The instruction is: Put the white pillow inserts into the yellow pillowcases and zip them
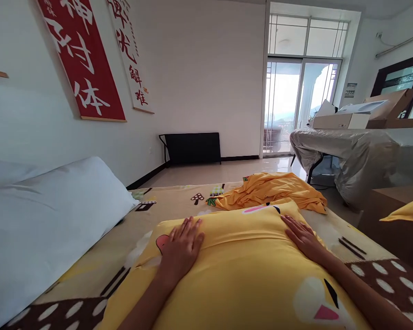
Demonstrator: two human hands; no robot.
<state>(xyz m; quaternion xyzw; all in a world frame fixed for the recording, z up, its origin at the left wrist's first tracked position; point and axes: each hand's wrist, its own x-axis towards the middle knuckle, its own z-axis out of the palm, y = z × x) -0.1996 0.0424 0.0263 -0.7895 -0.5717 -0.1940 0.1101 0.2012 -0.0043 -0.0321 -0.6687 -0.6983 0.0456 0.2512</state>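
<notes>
A yellow pillow (241, 270) with printed cartoon patches fills the lower middle of the view, lying on the patterned bed cover. A fold or overlap runs across it near its far end. My left hand (181, 243) rests flat on the pillow's far left part, fingers stretched out beside a pink printed patch. On the far right part lies my right hand (301, 234), palm down with its fingers extended. Neither hand grips anything. Just beyond the pillow, an orange crumpled cloth (275, 190) is heaped on the bed.
A white pillow (62, 215) leans at the left. The bed cover (179, 197) has mushroom and dot prints. At right stand a plastic-covered table (347, 146) with boxes (340, 121) and a brown box (388, 229). Yellow fabric (408, 211) juts in at the right edge.
</notes>
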